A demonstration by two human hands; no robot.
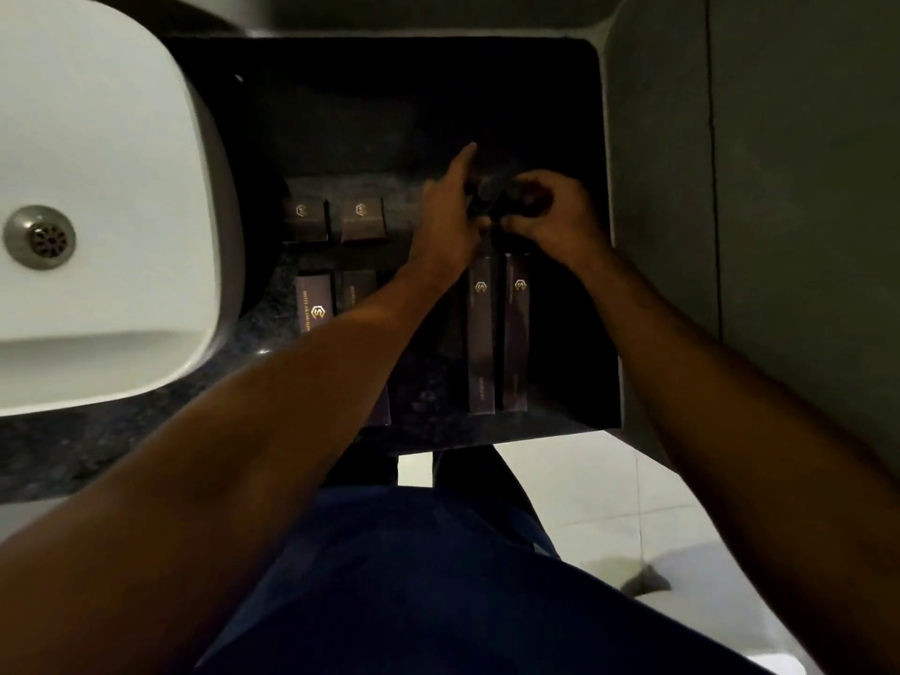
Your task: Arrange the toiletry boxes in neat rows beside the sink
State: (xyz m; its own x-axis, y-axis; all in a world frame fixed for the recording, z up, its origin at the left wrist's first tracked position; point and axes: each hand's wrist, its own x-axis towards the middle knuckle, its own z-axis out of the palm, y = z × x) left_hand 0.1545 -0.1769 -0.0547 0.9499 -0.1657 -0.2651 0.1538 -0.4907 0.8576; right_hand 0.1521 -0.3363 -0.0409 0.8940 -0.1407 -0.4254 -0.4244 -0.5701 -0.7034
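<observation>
Dark toiletry boxes with gold logos lie on the black counter [389, 114] to the right of the white sink [97, 187]. Two small boxes [306, 219] [363, 217] sit side by side at the back left. In front of them lie two longer boxes [314, 304] [359, 289], partly under my left forearm. Two long narrow boxes [481, 333] [516, 333] lie parallel at the right. My left hand [448, 211] and right hand [550, 211] meet above those, both closed on a small dark item [492, 197], too dim to identify.
The sink's metal drain [40, 237] is at the far left. A grey wall [755, 187] borders the counter on the right. The back half of the counter is bare dark stone. White floor tiles [584, 504] show below the counter's front edge.
</observation>
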